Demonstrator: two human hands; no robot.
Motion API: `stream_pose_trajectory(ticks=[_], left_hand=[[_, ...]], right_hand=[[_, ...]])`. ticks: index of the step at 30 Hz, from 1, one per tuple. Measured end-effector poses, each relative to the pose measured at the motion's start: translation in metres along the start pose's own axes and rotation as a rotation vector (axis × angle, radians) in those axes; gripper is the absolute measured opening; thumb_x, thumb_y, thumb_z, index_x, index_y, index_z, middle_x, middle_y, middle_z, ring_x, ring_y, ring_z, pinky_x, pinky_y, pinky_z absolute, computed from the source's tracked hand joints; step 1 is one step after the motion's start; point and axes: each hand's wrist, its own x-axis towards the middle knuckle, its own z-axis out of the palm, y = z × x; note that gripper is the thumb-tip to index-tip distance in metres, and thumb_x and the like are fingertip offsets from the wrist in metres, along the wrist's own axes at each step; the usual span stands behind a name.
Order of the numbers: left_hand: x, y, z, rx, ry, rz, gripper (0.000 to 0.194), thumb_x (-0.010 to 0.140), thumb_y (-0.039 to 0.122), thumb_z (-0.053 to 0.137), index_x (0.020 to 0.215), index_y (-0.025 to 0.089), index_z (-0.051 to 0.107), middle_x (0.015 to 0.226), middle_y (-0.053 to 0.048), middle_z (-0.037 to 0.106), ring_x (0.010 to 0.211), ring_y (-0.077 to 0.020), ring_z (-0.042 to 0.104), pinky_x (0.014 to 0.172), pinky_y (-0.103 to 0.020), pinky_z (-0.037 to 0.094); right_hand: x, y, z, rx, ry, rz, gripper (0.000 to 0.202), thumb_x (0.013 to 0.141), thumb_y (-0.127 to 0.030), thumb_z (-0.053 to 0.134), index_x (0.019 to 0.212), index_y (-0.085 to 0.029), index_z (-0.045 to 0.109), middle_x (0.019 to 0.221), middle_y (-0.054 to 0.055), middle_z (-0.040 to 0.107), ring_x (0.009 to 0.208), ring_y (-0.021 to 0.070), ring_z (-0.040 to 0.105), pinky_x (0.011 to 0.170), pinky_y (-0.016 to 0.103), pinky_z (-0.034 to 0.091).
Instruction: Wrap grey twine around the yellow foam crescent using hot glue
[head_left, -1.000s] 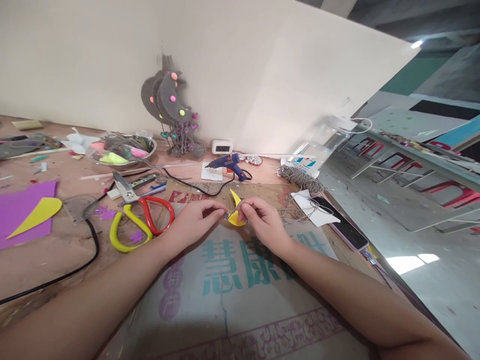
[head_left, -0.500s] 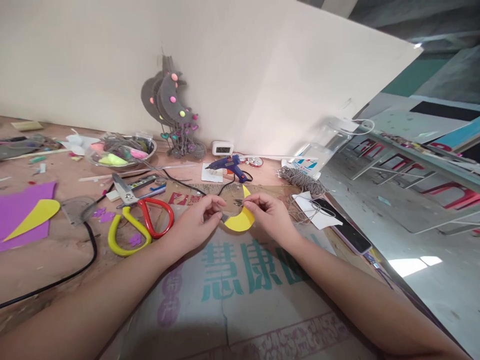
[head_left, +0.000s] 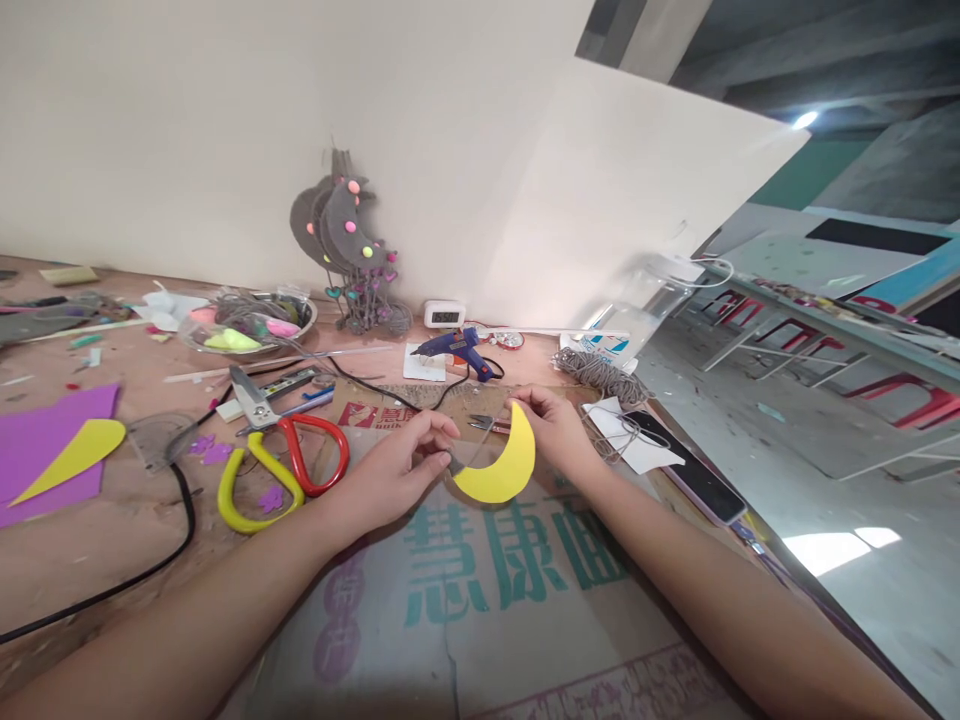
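Note:
A flat yellow crescent (head_left: 501,470) is held up over the cardboard sheet (head_left: 375,640). My left hand (head_left: 405,468) pinches its left tip, where a short stretch is wrapped in grey yarn (head_left: 455,464). From that wrapped tip a thin grey strand runs up across the crescent's hollow towards my right hand (head_left: 555,428). The right fingers are closed behind the crescent's upper tip, which partly hides them; they appear to grip the strand. Small snips (head_left: 481,422) lie on the cardboard just behind the crescent.
Large scissors (head_left: 281,465) with yellow and red handles lie left, near purple sheet (head_left: 45,440). A blue glue gun (head_left: 461,347) and small clock (head_left: 444,314) stand behind. Grey crescent ornaments (head_left: 341,235) hang at the wall. Yarn (head_left: 600,370) and a phone (head_left: 697,475) lie right.
The right hand has shifted slightly right and away, from in front of the crescent to behind it. More of the crescent's yellow face shows. My left hand keeps its pinch.

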Motion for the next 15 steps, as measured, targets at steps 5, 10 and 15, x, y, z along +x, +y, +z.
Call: stream_pose_trajectory(ticks=[5, 10, 15], left_hand=[[0.001, -0.001, 0.000, 0.032, 0.033, -0.020, 0.017, 0.083, 0.022, 0.044, 0.100, 0.021, 0.046, 0.086, 0.000, 0.054, 0.081, -0.0131, 0.054, 0.072, -0.024, 0.043], [0.002, 0.000, 0.001, 0.055, 0.067, -0.033, 0.017, 0.082, 0.020, 0.045, 0.099, 0.021, 0.047, 0.085, 0.000, 0.054, 0.080, -0.0130, 0.054, 0.072, -0.024, 0.043], [0.003, 0.001, 0.001, 0.075, 0.112, -0.047, 0.015, 0.081, 0.018, 0.045, 0.096, 0.020, 0.048, 0.082, 0.000, 0.055, 0.077, -0.0125, 0.054, 0.069, -0.024, 0.043]], right_hand=[[-0.002, -0.001, 0.001, -0.118, -0.006, -0.160, 0.025, 0.079, -0.038, 0.054, 0.092, -0.018, 0.063, 0.089, 0.006, 0.064, 0.081, 0.0188, 0.058, 0.075, 0.034, 0.047], [-0.017, -0.026, 0.008, -0.237, -0.123, -0.342, 0.025, 0.082, -0.026, 0.052, 0.104, -0.023, 0.064, 0.112, 0.008, 0.059, 0.106, 0.0219, 0.052, 0.093, 0.039, 0.038], [-0.031, -0.042, 0.016, 0.075, -0.349, 0.088, 0.033, 0.083, -0.035, 0.048, 0.110, -0.018, 0.060, 0.070, 0.002, 0.063, 0.047, 0.0091, 0.051, 0.045, 0.022, 0.042]])
